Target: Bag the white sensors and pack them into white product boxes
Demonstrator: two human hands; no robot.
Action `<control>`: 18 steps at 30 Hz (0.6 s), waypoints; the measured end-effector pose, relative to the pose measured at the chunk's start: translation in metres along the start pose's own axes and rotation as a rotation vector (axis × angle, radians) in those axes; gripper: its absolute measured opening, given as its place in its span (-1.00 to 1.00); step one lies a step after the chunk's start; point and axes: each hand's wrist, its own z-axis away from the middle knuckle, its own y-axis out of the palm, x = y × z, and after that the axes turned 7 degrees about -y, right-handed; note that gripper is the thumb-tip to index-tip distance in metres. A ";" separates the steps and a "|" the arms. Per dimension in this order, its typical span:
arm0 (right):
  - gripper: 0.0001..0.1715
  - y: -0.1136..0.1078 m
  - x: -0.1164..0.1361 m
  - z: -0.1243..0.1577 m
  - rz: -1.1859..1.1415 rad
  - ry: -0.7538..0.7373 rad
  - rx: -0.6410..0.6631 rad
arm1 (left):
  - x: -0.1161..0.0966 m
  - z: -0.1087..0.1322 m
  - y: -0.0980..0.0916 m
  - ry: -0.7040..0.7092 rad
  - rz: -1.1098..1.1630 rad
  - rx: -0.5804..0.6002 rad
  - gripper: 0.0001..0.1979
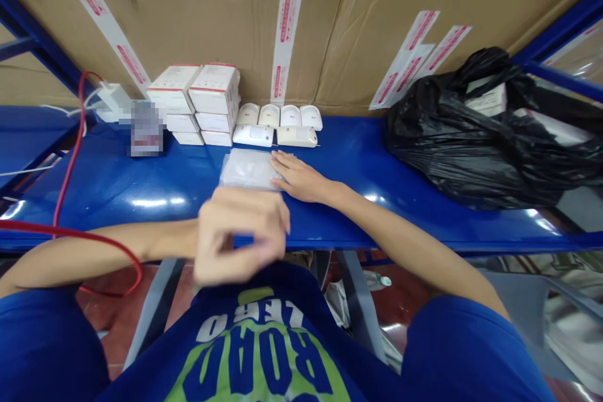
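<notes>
My right hand (301, 177) lies flat on the blue shelf (377, 157), fingers stretched out, touching the right edge of a clear plastic packet (247, 169) with a white item inside. My left hand (240, 232) is raised in front of my chest near the shelf's front edge, fingers curled in a pinch; what it holds, if anything, is smeared by motion. Behind the packet, several white plastic devices (280, 124) stand in two rows. To their left, white boxes (200, 100) are stacked in two piles.
A large black plastic bag (485, 132) with boxes in it fills the shelf's right side. A red cable (70, 157) loops down at the left, near a white plug adapter (110, 100). Taped cardboard (292, 19) forms the back wall. A blurred object (146, 129) stands left of the boxes.
</notes>
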 end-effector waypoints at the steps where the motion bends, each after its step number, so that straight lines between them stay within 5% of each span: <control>1: -0.10 0.000 0.000 0.000 0.001 0.009 -0.001 | -0.008 -0.039 -0.016 -0.040 0.089 0.017 -0.92; 3: -0.11 0.000 0.001 0.000 0.001 0.027 0.001 | -0.017 -0.097 -0.039 -0.202 0.301 0.005 -0.88; 5: -0.12 0.000 0.001 0.000 0.000 0.032 0.001 | -0.015 -0.122 -0.051 -0.393 0.442 -0.064 -0.73; 8: -0.13 0.000 0.001 0.000 0.020 0.018 0.000 | 0.002 -0.122 -0.056 -0.524 0.468 -0.140 -0.63; 18: -0.16 0.000 0.000 0.001 0.038 -0.034 -0.032 | 0.024 -0.132 -0.074 -0.521 0.435 -0.274 -0.56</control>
